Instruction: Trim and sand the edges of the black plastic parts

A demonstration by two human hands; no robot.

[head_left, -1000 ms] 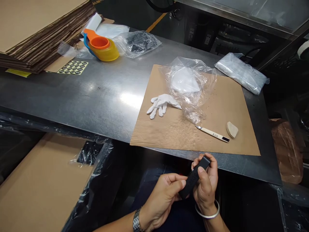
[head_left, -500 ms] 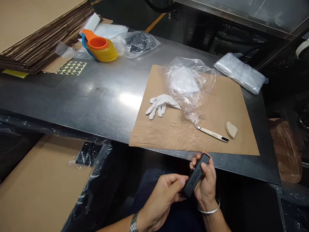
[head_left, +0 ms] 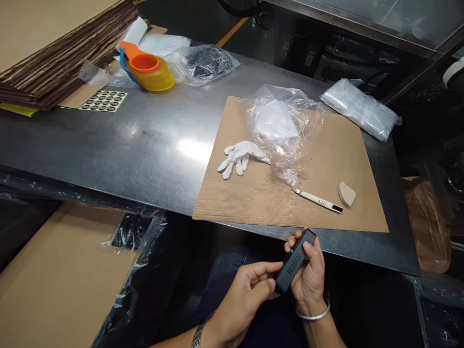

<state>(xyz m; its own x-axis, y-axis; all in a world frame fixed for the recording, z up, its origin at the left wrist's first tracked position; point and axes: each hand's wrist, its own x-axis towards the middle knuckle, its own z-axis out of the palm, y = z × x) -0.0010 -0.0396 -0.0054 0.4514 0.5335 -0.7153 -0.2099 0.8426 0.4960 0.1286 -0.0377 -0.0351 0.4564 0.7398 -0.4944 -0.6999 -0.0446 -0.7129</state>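
Observation:
A black oblong plastic part marked BOSCH (head_left: 294,263) is held slantwise in front of the table's near edge, lettering facing up. My right hand (head_left: 312,278) grips it, with the thumb on its face and the fingers wrapped behind. At its lower end, my left hand (head_left: 246,295) has the index finger at the edge and the thumb at the bottom corner; its other fingers are partly hidden. Beyond my hands, a knife with a pale handle marked A26 (head_left: 319,200) and a cream-coloured block (head_left: 347,194) lie on a cardboard sheet (head_left: 253,208).
On the cardboard lie a white glove (head_left: 242,157) and a crumpled clear bag (head_left: 279,123). A wrapped bundle (head_left: 360,108) sits at right. Farther left are a tape dispenser (head_left: 152,72), a sticker sheet (head_left: 103,100) and stacked cardboard (head_left: 65,58). A lined carton (head_left: 61,270) stands lower left.
My left thumb has slid down to the part's lower corner, away from the index finger, which is straighter. The part has turned slightly, showing its lettering more fully. My right hand stays around it.

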